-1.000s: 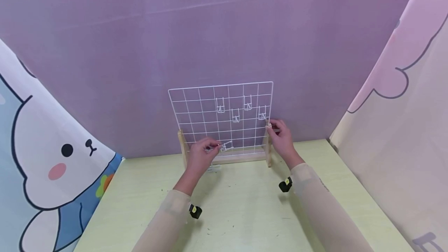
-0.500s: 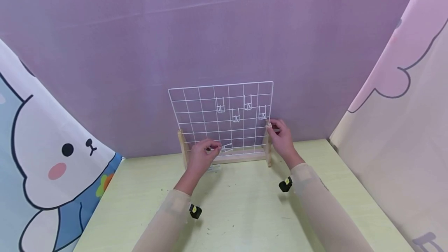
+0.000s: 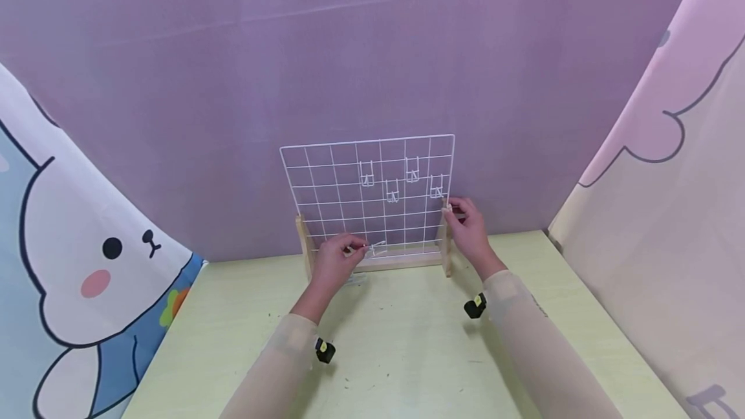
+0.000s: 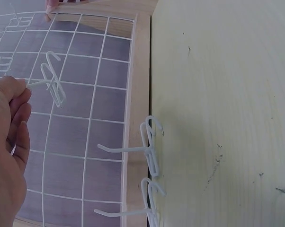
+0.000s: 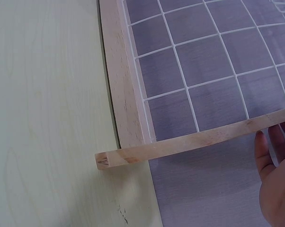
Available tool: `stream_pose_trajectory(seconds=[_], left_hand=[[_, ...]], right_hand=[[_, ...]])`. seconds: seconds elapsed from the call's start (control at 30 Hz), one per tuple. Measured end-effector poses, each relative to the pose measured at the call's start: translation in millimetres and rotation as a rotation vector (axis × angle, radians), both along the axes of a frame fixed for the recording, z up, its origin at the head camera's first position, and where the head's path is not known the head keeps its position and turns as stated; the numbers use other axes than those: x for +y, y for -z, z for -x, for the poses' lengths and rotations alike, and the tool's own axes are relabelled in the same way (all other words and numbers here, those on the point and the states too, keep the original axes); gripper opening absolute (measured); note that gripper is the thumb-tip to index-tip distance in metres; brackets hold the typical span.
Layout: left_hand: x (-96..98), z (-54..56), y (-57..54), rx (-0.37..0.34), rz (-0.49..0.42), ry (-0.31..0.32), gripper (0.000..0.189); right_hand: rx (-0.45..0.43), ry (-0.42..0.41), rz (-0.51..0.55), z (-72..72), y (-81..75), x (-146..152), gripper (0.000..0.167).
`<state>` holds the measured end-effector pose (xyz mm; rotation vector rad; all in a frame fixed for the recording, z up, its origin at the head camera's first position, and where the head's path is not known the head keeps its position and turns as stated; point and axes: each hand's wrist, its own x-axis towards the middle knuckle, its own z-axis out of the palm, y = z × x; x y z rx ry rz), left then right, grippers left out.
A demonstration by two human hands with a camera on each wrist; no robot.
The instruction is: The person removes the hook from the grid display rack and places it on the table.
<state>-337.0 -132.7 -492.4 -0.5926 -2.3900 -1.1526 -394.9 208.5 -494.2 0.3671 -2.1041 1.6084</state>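
Note:
My left hand [image 3: 335, 260] pinches a white wire hook [image 4: 53, 86] by its prong, between thumb and forefinger. The hook's two bent ends point away from the hand, in front of the lower part of a white wire grid panel [image 3: 340, 176]. At the panel's right side, my right hand [image 3: 470, 230] grips the top of the wooden upright [image 5: 194, 143], though part of its hold is hidden in the right wrist view. Several hooks hang on the panel's upper right part, one hook [image 3: 392, 196] lowest among them. Two loose hooks [image 4: 149, 149] lie by the wooden base below the left hand.
The wooden base bar [image 3: 401, 262] joins the two uprights and stands on a pale yellow table [image 3: 419, 341] near its back edge. A purple cloth [image 3: 372, 50] hangs behind. Printed cloths flank the table, with a cartoon rabbit [image 3: 81, 244] on the left one.
The hook in my left hand has tilted and sunk slightly. My right hand stays on the upright, and the hooks on the panel have not moved.

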Motion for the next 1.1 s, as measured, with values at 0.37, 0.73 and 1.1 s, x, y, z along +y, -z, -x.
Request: stream_pose_trajectory(seconds=[0.37,0.73,1.1], left_hand=[[0.7,4.0,6.7,-0.046,0.023,0.015,0.005],[1.4,5.2,14.6,-0.083,0.009,0.045,0.007],[3.0,10.0,23.3,-0.135,0.042,0.025,0.006]], right_hand=[[0.005,0.003,0.003,0.5,0.0,0,0.027],[0.002,0.006,0.003,1.2,0.3,0,0.026],[0.004,0.007,-0.001,1.6,2.5,0,0.026]])
